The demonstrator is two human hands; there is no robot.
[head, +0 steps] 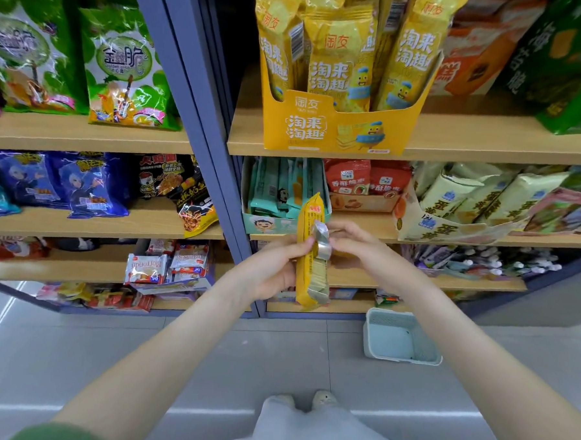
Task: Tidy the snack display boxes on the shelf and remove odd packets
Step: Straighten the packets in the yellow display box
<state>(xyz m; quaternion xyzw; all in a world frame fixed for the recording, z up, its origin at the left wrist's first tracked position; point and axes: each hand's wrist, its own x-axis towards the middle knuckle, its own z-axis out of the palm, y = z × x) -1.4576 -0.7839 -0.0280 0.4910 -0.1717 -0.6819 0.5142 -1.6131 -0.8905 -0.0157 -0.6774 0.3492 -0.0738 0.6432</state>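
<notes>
Both hands are gripping a yellow packet [309, 254], left hand [276, 269] clasping its side, right hand [358, 253] pinching its crinkled flap; seemingly light, slippery, crushable; best held mid-body.

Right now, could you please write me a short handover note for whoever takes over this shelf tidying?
Left hand grips the long yellow snack packet around its middle; right hand pinches its silvery folded flap.
The packet is out of any box, held in front of the teal cardboard display box.
The yellow cardboard display box above holds matching packets, some leaning.
The pale blue plastic basket stands on the floor.
Left: probably put the packet in the yellow box, or the basket if damaged; straighten boxes.
</notes>
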